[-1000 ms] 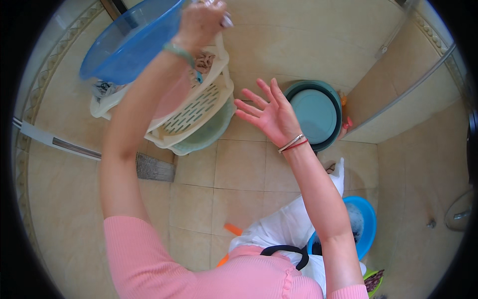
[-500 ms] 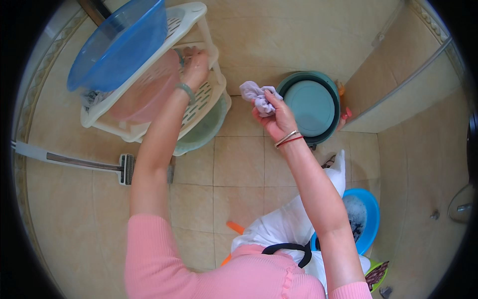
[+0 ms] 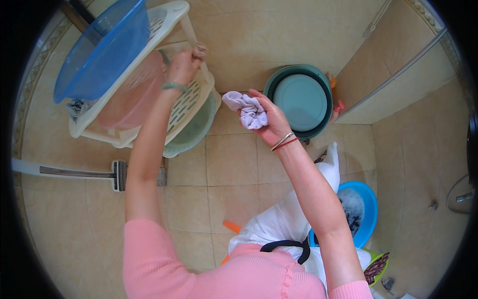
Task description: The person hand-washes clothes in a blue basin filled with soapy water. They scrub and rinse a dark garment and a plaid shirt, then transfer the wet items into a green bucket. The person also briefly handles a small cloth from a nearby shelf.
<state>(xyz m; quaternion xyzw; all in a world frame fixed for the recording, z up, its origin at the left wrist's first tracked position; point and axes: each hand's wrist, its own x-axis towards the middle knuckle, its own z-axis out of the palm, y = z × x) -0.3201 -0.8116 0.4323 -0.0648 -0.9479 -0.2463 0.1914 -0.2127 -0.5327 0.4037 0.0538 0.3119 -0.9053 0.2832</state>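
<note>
The left hand (image 3: 183, 66) is up by the post of the cream rack (image 3: 191, 102), its fingers curled; whether it grips anything I cannot tell. The right hand (image 3: 273, 119) is turned palm up, its fingers closed around a bunched lavender cloth (image 3: 245, 108), which sits in the air above the tiled floor, between the rack and the teal tub (image 3: 298, 68). From the left, a grey cloth (image 3: 78, 107) peeks out beneath a clear blue basin (image 3: 114, 65) on the rack's top shelf. Lower down, a long-handled brush (image 3: 118, 175) has its head beside the left forearm. A pink basin (image 3: 132, 94) rests on the shelf below the blue one, partly behind that forearm, and a pale green basin (image 3: 191, 134) shows under the slotted shelf. An orange piece (image 3: 231, 226) lies low near the person's white trousers (image 3: 279, 214). Just beyond the right hand, the teal tub holds a lighter round piece (image 3: 300, 102). Farther right, near the right forearm, a bright blue basin (image 3: 369, 212) holds suds (image 3: 352, 199) and dark fabric, and below it a lime basin (image 3: 381, 277) holds a dark patterned cloth (image 3: 376, 266).
</note>
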